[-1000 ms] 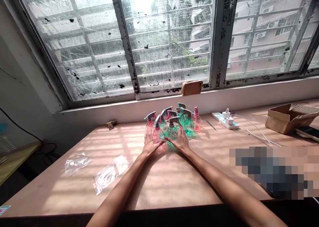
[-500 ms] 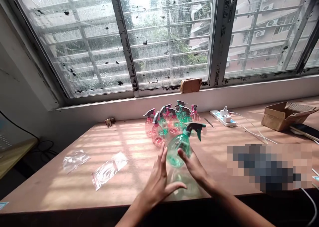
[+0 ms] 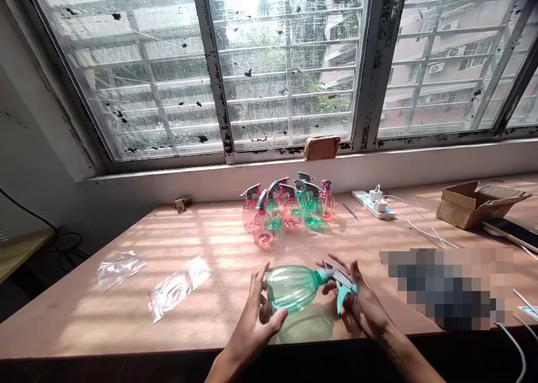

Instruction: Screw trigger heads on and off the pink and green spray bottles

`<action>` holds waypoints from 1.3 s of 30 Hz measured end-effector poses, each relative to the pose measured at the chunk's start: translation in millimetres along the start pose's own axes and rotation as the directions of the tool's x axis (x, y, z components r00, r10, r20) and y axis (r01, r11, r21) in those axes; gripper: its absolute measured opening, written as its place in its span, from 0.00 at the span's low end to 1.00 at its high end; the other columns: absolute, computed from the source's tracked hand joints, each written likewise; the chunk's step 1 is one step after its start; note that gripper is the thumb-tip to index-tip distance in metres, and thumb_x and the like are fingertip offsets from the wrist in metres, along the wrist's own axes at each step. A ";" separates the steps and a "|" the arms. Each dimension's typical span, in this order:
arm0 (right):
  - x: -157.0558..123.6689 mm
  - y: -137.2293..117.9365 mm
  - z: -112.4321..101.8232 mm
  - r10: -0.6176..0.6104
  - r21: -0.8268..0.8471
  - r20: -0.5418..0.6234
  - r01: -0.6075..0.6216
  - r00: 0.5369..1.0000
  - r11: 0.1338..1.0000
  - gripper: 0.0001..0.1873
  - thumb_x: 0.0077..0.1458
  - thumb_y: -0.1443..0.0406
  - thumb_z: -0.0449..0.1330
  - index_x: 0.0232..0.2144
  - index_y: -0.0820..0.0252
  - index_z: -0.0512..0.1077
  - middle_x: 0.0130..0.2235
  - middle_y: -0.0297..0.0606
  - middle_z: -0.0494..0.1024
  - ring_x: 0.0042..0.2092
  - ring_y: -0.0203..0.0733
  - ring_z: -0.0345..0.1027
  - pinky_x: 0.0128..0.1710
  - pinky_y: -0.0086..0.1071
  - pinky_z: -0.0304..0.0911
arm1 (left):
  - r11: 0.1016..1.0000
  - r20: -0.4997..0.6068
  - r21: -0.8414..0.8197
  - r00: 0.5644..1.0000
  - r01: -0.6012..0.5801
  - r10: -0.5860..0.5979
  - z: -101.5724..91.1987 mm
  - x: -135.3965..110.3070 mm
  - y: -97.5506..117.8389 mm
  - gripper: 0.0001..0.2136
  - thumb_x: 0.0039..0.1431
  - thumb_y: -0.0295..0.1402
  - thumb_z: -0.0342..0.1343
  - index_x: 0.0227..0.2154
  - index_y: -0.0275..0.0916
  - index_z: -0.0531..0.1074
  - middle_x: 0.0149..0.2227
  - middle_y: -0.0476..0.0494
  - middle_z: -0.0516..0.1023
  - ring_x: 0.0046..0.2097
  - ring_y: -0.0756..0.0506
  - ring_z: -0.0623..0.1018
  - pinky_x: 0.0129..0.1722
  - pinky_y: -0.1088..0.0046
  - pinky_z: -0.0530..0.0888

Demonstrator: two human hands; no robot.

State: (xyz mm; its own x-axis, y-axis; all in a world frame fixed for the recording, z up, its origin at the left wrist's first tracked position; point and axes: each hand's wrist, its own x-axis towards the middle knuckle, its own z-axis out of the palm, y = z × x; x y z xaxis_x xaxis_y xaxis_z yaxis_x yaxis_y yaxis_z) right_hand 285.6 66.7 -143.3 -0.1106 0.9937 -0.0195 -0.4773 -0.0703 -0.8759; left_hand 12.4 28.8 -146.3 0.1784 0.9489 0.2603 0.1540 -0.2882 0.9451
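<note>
A green see-through spray bottle [image 3: 292, 287] lies tilted sideways in the air above the table's front part, its grey and teal trigger head [image 3: 338, 282] pointing right. My left hand [image 3: 260, 315] grips it round the base end, thumb below and fingers at the far side. My right hand [image 3: 365, 304] is at the trigger head with its fingers spread apart; whether a fingertip touches it, I cannot tell. Below the bottle is a pale green, see-through rounded shape [image 3: 311, 327] whose kind I cannot make out. Beyond stand several pink bottles [image 3: 264, 229] and green bottles [image 3: 313, 210], all with trigger heads.
Two clear plastic bags [image 3: 180, 287] lie at left. A white power strip [image 3: 372, 204] with plugs and cables, an open cardboard box [image 3: 468, 206] and a blurred-out dark patch [image 3: 445, 287] are at right. A brown block [image 3: 321, 147] sits on the sill below the window.
The spray bottle has turned from upright to nearly sideways and come lower. My left hand has closed on its base; my right hand has left its body and moved to the trigger head.
</note>
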 end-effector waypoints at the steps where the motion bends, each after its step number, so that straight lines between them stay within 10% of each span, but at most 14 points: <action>1: -1.3 0.7 -0.4 0.031 -0.039 -0.024 -0.032 0.999 0.999 0.41 0.55 0.34 0.64 0.58 0.54 0.75 0.35 0.46 0.86 0.24 0.41 0.73 0.14 0.25 0.61 | 1.000 0.015 0.022 1.000 -0.015 0.015 -0.4 -0.3 -1.1 0.39 0.64 0.46 0.63 0.74 0.52 0.52 0.71 0.36 0.60 0.66 0.33 0.72 0.63 0.57 0.74; 4: -1.0 7.1 -4.9 0.092 -0.168 -0.008 -0.092 0.996 0.981 0.36 0.52 0.40 0.72 0.51 0.61 0.79 0.19 0.36 0.79 0.13 0.31 0.60 0.10 0.20 0.51 | 1.000 0.047 0.017 0.999 -0.014 0.013 0.0 -0.5 -4.9 0.38 0.68 0.47 0.60 0.75 0.51 0.49 0.71 0.35 0.60 0.70 0.33 0.68 0.68 0.53 0.69; 8: 4.4 13.3 -10.1 0.082 -0.202 0.021 -0.076 0.996 0.976 0.30 0.50 0.43 0.73 0.43 0.61 0.82 0.24 0.36 0.83 0.12 0.27 0.62 0.09 0.18 0.52 | 0.998 0.087 0.032 0.995 -0.051 0.048 1.5 0.8 -5.2 0.46 0.66 0.46 0.65 0.76 0.55 0.39 0.73 0.34 0.59 0.69 0.32 0.70 0.68 0.49 0.69; 14: 4.7 11.0 -9.8 0.103 -0.245 0.064 -0.084 0.993 0.966 0.33 0.51 0.38 0.70 0.27 0.63 0.79 0.23 0.38 0.82 0.12 0.27 0.62 0.10 0.19 0.52 | 0.998 0.071 0.055 0.997 0.014 -0.018 7.1 -0.7 12.0 0.44 0.53 0.43 0.76 0.68 0.47 0.58 0.58 0.35 0.78 0.57 0.32 0.81 0.57 0.55 0.79; 21: -2.9 21.4 -17.1 -0.080 -0.271 0.187 0.130 0.979 0.954 0.28 0.55 0.46 0.73 0.50 0.56 0.81 0.37 0.39 0.85 0.30 0.40 0.78 0.26 0.28 0.71 | 0.993 -0.036 -0.019 0.993 0.114 -0.115 -2.9 7.2 5.9 0.30 0.71 0.61 0.48 0.54 0.37 0.71 0.43 0.37 0.81 0.43 0.36 0.85 0.39 0.64 0.82; 24: -1.9 25.3 -17.8 -0.050 -0.283 0.183 0.102 0.982 0.954 0.26 0.58 0.45 0.70 0.46 0.59 0.80 0.32 0.37 0.83 0.26 0.38 0.76 0.24 0.28 0.69 | 0.996 -0.024 -0.039 0.997 0.077 -0.078 -9.2 9.5 -2.4 0.39 0.67 0.67 0.45 0.64 0.39 0.67 0.59 0.29 0.77 0.58 0.31 0.80 0.56 0.53 0.78; 29: 5.2 23.9 -18.1 -0.008 -0.218 0.054 0.019 0.998 0.976 0.27 0.55 0.43 0.71 0.40 0.61 0.80 0.35 0.40 0.85 0.24 0.36 0.75 0.21 0.28 0.71 | 0.975 0.022 0.177 0.991 -0.134 0.132 -10.2 3.3 -11.0 0.53 0.56 0.53 0.72 0.76 0.57 0.44 0.79 0.37 0.46 0.77 0.27 0.52 0.74 0.41 0.54; 34: 5.2 23.2 -16.2 0.007 -0.179 -0.008 -0.009 1.000 0.984 0.26 0.54 0.44 0.73 0.38 0.61 0.80 0.30 0.37 0.83 0.20 0.32 0.71 0.17 0.24 0.66 | 0.963 0.057 0.206 0.985 -0.171 0.163 -5.3 0.8 -7.0 0.28 0.73 0.43 0.57 0.72 0.55 0.58 0.76 0.40 0.56 0.76 0.32 0.57 0.71 0.47 0.64; 39: -0.8 23.6 -12.7 -0.001 -0.189 0.067 0.013 0.998 0.982 0.24 0.55 0.45 0.73 0.37 0.60 0.80 0.31 0.35 0.82 0.24 0.33 0.72 0.20 0.24 0.69 | 0.980 -0.084 0.198 0.996 -0.014 0.031 -6.7 2.3 3.0 0.25 0.74 0.48 0.54 0.69 0.50 0.63 0.72 0.39 0.63 0.74 0.33 0.61 0.74 0.48 0.58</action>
State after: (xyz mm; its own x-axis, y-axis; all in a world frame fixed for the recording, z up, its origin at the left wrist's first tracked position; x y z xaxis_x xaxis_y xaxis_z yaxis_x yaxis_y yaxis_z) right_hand 285.5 65.4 -170.1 -0.1680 0.9857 0.0133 -0.3054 -0.0392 -0.9514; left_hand 6.7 31.0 -141.5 0.1009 0.9469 0.3052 0.3411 -0.3211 0.8835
